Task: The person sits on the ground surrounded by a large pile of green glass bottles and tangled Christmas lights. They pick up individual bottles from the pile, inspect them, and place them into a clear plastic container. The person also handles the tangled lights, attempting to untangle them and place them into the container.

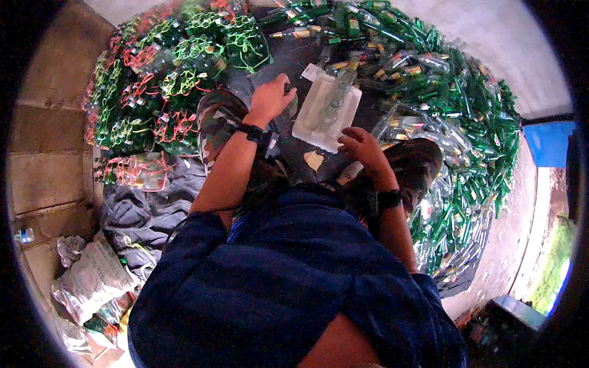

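Note:
My left hand is closed, with a small dark end showing at its fingers; the rest of what it grips is hidden. Just to its right, a white rectangular tray rests between my knees. Glass bottles lie in it, one with its neck pointing over the far edge. By the tray's near right corner is my right hand, its fingers loosely bent and apart, nothing visible in them. A pale tan scrap lies near the tray's close edge, and a white slip beyond its far left corner.
A large heap of loose green and clear bottles curves along the far and right sides. At the left stand bottles bundled with red and green ties. Dark cloth and a crumpled white sack lie at the near left.

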Tool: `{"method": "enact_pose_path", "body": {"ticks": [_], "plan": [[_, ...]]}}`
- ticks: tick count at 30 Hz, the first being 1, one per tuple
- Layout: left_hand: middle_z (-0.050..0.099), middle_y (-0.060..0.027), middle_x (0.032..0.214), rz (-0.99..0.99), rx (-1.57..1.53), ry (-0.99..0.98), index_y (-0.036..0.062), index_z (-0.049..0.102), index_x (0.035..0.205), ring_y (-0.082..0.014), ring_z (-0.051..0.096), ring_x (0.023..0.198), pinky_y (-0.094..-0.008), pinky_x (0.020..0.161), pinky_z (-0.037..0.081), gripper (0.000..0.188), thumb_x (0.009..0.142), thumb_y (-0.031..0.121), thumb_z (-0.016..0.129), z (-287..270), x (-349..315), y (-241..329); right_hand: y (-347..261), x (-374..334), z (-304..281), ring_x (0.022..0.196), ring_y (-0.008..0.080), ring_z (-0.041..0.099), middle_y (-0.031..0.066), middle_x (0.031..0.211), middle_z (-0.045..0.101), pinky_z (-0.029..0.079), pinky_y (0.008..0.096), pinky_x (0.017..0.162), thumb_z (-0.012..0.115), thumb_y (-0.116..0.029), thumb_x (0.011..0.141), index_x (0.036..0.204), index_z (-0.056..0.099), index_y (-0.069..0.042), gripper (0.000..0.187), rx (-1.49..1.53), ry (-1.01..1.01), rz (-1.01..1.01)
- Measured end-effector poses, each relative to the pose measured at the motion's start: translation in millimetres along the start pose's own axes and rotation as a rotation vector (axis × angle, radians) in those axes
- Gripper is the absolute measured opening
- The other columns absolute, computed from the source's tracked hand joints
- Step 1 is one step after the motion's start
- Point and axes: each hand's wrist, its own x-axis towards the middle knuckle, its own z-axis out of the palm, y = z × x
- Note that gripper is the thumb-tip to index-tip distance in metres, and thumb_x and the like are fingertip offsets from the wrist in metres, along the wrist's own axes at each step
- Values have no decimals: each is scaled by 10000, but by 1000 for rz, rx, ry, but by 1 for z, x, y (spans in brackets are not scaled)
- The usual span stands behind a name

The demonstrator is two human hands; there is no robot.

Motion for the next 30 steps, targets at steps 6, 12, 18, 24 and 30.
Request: {"method": "enact_pose_path", "body": {"ticks": [6, 12, 18, 24, 30], "plan": [[681, -188, 904, 73, -102, 7, 84, 556, 1012, -402, 650, 849, -490, 712, 515, 349, 877, 392, 651, 29, 23, 14, 26, 12, -9, 804, 187, 684, 127, 980, 685, 546, 308, 676, 653, -187, 904, 1179, 582, 44, 366, 35, 147, 13], [679, -190, 908, 93, -70, -40, 77, 553, 1035, -408, 648, 851, -506, 706, 507, 361, 884, 390, 647, 44, 29, 21, 31, 17, -2, 742, 191, 685, 133, 929, 692, 545, 305, 631, 667, -174, 894, 1152, 596, 47, 348, 13, 133, -21], [679, -197, 891, 107, -70, -77, 75, 544, 1062, -417, 651, 839, -511, 695, 511, 368, 883, 377, 652, 49, 32, 31, 37, 25, 2, 746, 200, 689, 144, 917, 699, 545, 308, 645, 662, -184, 890, 1126, 611, 48, 335, -43, 136, -37], [677, -204, 872, 152, -103, -63, 70, 541, 1070, -418, 652, 827, -517, 689, 511, 366, 888, 371, 644, 68, 38, 26, 52, 36, -2, 783, 179, 665, 119, 948, 675, 535, 309, 704, 640, -140, 902, 1140, 594, 59, 314, -163, 93, -74], [672, -205, 894, 169, -83, -108, 70, 536, 1088, -410, 648, 845, -512, 697, 510, 377, 904, 387, 624, 72, 42, 30, 54, 40, -1, 776, 181, 656, 127, 962, 679, 530, 314, 713, 635, -136, 900, 1150, 587, 71, 328, -255, 108, -101]]}}
